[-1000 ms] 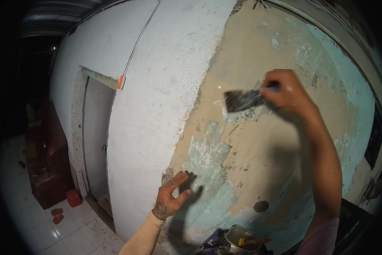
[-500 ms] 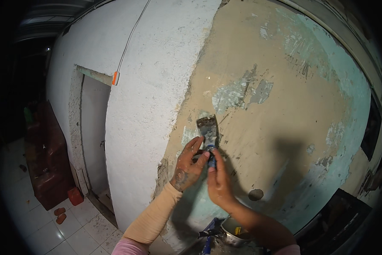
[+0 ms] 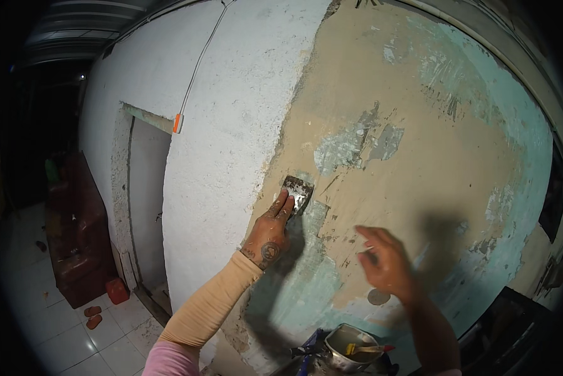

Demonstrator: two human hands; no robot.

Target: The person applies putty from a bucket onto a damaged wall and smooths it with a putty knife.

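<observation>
Your left hand [image 3: 270,229] pinches flat metal scraper w/ dirty blade [image 3: 296,192], pressed flat on peeling tan wall [image 3: 432,182] so edge bites. Right hand [image 3: 387,263] loose, fingers spread, holds nothing.

Wall [image 3: 432,156] face open above and right of the scraper [image 3: 296,191] — left hand [image 3: 270,229] blocks below it. Right hand [image 3: 385,263] hovers off-wall; bucket [image 3: 347,348] crowds the wall's bottom edge.
</observation>
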